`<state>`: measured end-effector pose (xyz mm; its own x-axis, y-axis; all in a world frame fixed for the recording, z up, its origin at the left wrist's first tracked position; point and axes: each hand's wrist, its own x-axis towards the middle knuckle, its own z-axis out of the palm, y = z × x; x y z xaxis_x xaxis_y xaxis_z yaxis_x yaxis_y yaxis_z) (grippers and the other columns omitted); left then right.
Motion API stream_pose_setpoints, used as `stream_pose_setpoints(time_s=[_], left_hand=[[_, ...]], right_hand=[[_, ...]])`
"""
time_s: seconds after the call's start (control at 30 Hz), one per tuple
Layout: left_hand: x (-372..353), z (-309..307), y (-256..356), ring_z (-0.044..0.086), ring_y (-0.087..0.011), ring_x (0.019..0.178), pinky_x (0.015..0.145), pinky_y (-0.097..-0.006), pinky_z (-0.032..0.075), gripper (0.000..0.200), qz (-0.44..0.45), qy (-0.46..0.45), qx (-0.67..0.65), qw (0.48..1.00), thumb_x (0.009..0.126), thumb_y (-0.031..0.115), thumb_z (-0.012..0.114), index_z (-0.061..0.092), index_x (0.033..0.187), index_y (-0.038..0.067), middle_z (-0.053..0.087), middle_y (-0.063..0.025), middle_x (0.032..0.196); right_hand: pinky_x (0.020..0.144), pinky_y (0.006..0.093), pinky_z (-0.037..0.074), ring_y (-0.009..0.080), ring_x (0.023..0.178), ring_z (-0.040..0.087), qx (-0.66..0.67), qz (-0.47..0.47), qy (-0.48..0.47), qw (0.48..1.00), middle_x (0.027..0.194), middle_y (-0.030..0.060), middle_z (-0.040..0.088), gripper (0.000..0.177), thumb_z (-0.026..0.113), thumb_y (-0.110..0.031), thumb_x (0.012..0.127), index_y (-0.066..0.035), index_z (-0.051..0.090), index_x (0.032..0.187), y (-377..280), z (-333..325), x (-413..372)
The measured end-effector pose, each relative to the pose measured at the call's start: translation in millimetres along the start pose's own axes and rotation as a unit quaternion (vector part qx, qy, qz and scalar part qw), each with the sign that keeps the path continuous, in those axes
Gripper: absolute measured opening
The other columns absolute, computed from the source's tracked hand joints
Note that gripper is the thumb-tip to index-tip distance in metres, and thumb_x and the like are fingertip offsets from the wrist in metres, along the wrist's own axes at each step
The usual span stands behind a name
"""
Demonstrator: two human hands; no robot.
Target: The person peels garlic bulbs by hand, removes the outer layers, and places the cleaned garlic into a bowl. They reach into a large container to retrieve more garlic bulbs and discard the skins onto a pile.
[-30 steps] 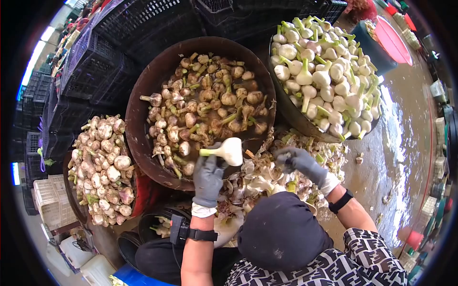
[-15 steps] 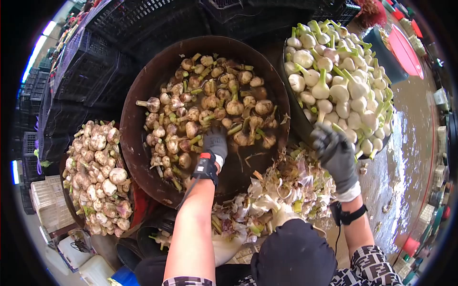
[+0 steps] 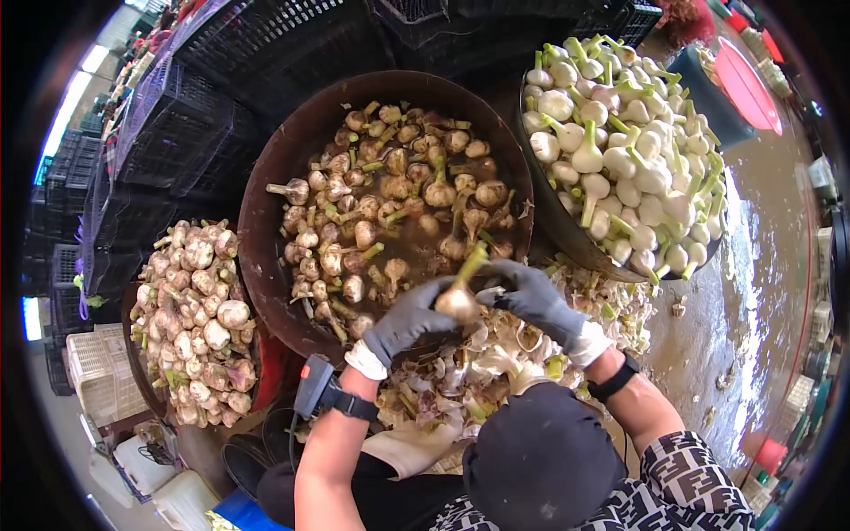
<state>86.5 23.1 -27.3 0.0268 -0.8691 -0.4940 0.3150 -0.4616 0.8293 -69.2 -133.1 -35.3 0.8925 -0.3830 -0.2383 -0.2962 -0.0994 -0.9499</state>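
Observation:
A garlic bulb (image 3: 458,304) with a green stem pointing up and right is held in my gloved left hand (image 3: 409,320), over the near rim of a large brown basin. Close against the bulb's right side is my gloved right hand (image 3: 531,302). Its fingers are curled in beside the stem; something small and pale shows at their tips, too small to name. In the brown basin (image 3: 262,257), many soil-stained garlic bulbs (image 3: 365,234) lie in murky water. Below both hands is a heap of papery garlic skins (image 3: 496,358).
A round tub heaped with clean white garlic (image 3: 620,159) stands at the right. Unpeeled garlic (image 3: 190,323) is piled at the left. Black plastic crates (image 3: 177,133) line the back and left. The floor (image 3: 770,230) at the right is wet.
My left hand has come out of the basin with a garlic bulb. The right hand has moved left from the white garlic to meet it.

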Motion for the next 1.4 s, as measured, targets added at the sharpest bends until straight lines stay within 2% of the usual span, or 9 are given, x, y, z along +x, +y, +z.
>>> stream_pose_setpoints(time_s=[0.27,0.4,0.67,0.8,1.13,1.2,1.27,1.37,1.4], left_hand=[[-19,51,-10,0.036,-0.0185,0.121,0.101,-0.0311,0.028,0.080,0.041,0.030,-0.094,0.994,0.071,0.030,0.067,0.028,0.133,-0.001,0.038,-0.0122,0.132],[-10,89,-42,0.039,-0.0224,0.120,0.099,-0.0300,0.030,0.069,0.167,0.269,0.239,0.918,0.078,0.032,0.065,0.033,0.130,0.000,0.040,-0.0160,0.130],[-6,92,-40,0.056,-0.0117,0.083,0.064,-0.0191,0.046,0.037,0.187,0.362,-0.040,0.912,0.088,0.025,0.050,0.049,0.116,0.000,0.057,-0.0071,0.106],[-11,71,-25,0.058,-0.0132,0.063,0.043,-0.0197,0.042,0.034,0.006,0.182,-0.528,0.830,0.087,0.037,0.045,0.055,0.099,0.006,0.060,-0.0039,0.083],[-10,88,-13,0.047,-0.0036,0.048,0.038,-0.0176,0.037,0.031,0.065,0.376,-0.182,0.906,0.090,0.031,0.049,0.055,0.102,0.003,0.058,-0.0018,0.072],[-13,77,-16,0.045,-0.0028,0.045,0.034,-0.0168,0.032,0.030,-0.007,0.282,-0.309,0.908,0.090,0.031,0.050,0.058,0.098,0.004,0.058,-0.0020,0.070],[-5,57,-41,0.051,-0.0073,0.052,0.043,-0.0206,0.040,0.032,-0.012,0.178,-0.344,0.922,0.089,0.034,0.050,0.061,0.095,0.005,0.058,-0.0018,0.070],[10,52,-56,0.059,-0.0203,0.079,0.069,-0.0314,0.045,0.039,0.108,0.463,0.149,0.867,0.080,0.042,0.060,0.061,0.096,0.006,0.061,-0.0078,0.085],[4,60,-36,0.059,-0.0203,0.079,0.069,-0.0314,0.045,0.039,0.108,0.463,0.149,0.867,0.080,0.042,0.060,0.061,0.096,0.006,0.061,-0.0078,0.085]], right_hand=[[0.053,0.0243,0.043,0.0095,0.058,0.054,0.055,0.197,0.026,0.979,0.066,0.0044,0.060,0.037,0.072,-0.033,0.072,0.001,0.062,0.083,-7,6,-25],[0.043,0.0234,0.039,0.0093,0.047,0.049,0.158,0.258,0.069,0.951,0.057,0.0037,0.055,0.030,0.070,-0.028,0.075,0.000,0.060,0.072,-7,9,-29],[0.050,0.0236,0.043,0.0102,0.052,0.053,0.257,0.184,0.006,0.949,0.065,0.0042,0.059,0.016,0.065,-0.012,0.078,0.004,0.061,0.079,-2,7,-29],[0.058,0.0248,0.046,0.0111,0.061,0.057,0.137,0.091,-0.004,0.986,0.071,0.0038,0.062,0.017,0.064,-0.009,0.076,0.002,0.062,0.089,16,9,-27],[0.062,0.0225,0.043,0.0076,0.068,0.052,0.168,0.081,0.021,0.982,0.077,-0.0017,0.061,0.011,0.063,-0.007,0.079,-0.002,0.061,0.088,11,2,-35],[0.059,0.0332,0.044,0.0255,0.065,0.057,-0.154,-0.251,-0.044,0.955,0.072,0.0079,0.061,0.009,0.061,-0.005,0.074,-0.007,0.063,0.082,34,-11,-31],[0.055,0.0376,0.042,0.0324,0.062,0.053,-0.134,-0.273,-0.027,0.952,0.067,0.0087,0.058,0.011,0.060,-0.006,0.073,-0.008,0.064,0.082,32,-13,-35],[0.055,0.0357,0.042,0.0310,0.061,0.055,-0.229,-0.287,-0.018,0.930,0.067,0.0113,0.058,0.011,0.061,-0.007,0.072,-0.006,0.063,0.083,17,-14,-42],[0.056,0.0344,0.042,0.0274,0.061,0.056,-0.054,-0.093,0.026,0.994,0.068,0.0110,0.059,0.011,0.062,-0.008,0.073,-0.006,0.063,0.084,10,-6,-43]])
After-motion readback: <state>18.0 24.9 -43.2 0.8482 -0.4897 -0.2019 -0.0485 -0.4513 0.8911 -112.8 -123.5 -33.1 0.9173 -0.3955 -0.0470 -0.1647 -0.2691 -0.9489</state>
